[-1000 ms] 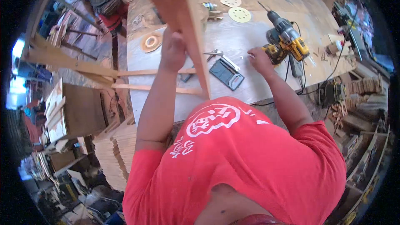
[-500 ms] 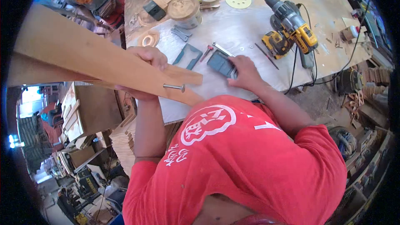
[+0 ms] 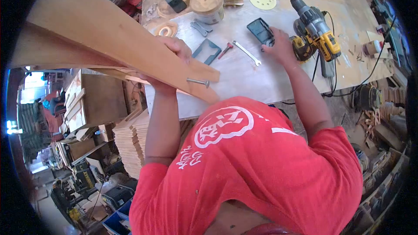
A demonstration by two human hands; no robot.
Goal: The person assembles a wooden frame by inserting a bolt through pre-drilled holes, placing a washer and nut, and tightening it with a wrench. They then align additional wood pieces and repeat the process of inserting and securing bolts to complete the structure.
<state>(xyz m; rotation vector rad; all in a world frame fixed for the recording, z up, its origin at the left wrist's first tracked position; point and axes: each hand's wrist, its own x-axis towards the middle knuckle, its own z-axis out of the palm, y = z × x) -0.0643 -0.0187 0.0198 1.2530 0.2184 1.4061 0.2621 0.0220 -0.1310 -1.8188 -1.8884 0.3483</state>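
Basically: long board, one-hand grip, slip risk.
Left hand (image 3: 174,50) is clamped on the wooden board (image 3: 109,35), held over the surface (image 3: 261,78) edge, bolt (image 3: 198,81) protruding; it could swing or snag. Right hand (image 3: 278,45) lies loosely on the dark case (image 3: 260,31) beside the drill (image 3: 315,28).

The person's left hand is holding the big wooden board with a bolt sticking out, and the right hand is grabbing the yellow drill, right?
Not quite. The head view shows the left hand holding the wooden board with the bolt, but the right hand is on the dark flat case. The yellow drill lies beside that hand, not grabbed.
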